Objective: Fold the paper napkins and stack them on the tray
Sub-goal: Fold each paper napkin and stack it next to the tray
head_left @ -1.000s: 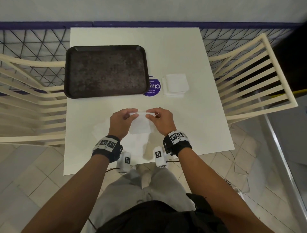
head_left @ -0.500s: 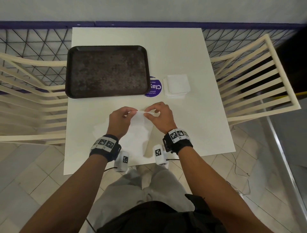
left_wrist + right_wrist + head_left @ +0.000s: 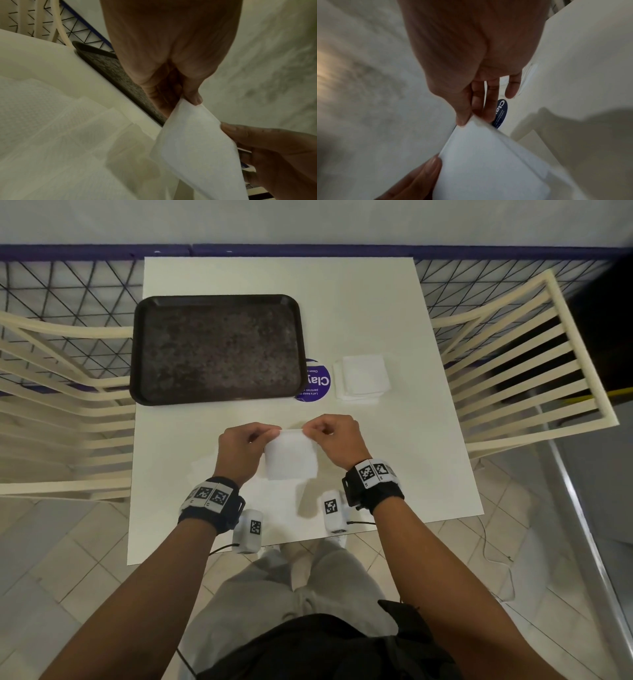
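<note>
Folded white paper napkin [image 3: 291,455] held up off the tabletop [image 3: 376,313], toward the middle of the near edge, hanging from its top edge. Left hand [image 3: 241,451] pinching the top left corner, thumb and forefinger closed on the paper; same pinch plain in the left wrist view [image 3: 192,97], thumb on one face, fingers behind. Right hand [image 3: 337,440] pinching the top right corner; in the right wrist view [image 3: 471,115] thumb and two fingers clamp the edge, little finger held apart and loose. Both hands narrow, each closed on the napkin, close together with only the napkin's width between.

Under the hands, flat on the tabletop near the near edge, another white napkin sheet [image 3: 42,108], opened out, embossed texture visible; partly hidden in the head view.

Dark speckled tray [image 3: 219,349] lying flat at the far left part of the tabletop, nothing seen on it. Just beside the tray's near right corner, round purple sticker [image 3: 317,381] with white lettering, partly tucked under the tray rim. Right of the sticker, stack of white napkins [image 3: 361,378], well apart from the hands.

Cream slatted chairs at the left [image 3: 58,405] and right [image 3: 520,361] edges of the tabletop.
</note>
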`<state>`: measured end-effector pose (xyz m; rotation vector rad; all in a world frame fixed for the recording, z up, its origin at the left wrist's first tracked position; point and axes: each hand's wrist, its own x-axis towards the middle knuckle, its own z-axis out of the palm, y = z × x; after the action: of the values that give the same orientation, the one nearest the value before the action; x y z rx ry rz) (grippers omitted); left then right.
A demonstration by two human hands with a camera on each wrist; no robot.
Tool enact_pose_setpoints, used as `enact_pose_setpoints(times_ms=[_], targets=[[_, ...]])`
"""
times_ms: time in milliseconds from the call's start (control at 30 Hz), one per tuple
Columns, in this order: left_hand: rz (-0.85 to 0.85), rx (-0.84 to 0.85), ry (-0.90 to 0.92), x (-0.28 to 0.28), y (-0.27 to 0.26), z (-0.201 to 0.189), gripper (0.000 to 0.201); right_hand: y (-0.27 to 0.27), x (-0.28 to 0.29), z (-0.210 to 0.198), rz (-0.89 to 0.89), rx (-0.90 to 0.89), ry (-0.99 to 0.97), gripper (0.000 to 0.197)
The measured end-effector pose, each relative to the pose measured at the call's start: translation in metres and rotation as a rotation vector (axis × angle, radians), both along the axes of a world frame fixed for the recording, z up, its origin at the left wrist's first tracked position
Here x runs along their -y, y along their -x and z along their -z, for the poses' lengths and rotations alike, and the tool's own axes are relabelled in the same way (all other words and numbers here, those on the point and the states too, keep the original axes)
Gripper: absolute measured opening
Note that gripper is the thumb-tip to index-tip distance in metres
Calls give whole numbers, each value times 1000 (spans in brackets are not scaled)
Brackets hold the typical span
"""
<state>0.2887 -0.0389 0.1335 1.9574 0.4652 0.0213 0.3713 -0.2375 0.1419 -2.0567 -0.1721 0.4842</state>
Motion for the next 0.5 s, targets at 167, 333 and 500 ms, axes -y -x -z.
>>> enact_pose_setpoints(times_ms=[167, 333, 500], targets=[[-38, -27, 170, 10, -6, 3, 11, -7, 15, 6, 115, -128, -90, 1], [-70, -35, 182, 19, -18, 6, 13, -6, 18, 14, 246, -184, -213, 8], [-102, -52, 152, 25, -30, 6, 15, -7, 27, 24, 167, -302, -84, 39]])
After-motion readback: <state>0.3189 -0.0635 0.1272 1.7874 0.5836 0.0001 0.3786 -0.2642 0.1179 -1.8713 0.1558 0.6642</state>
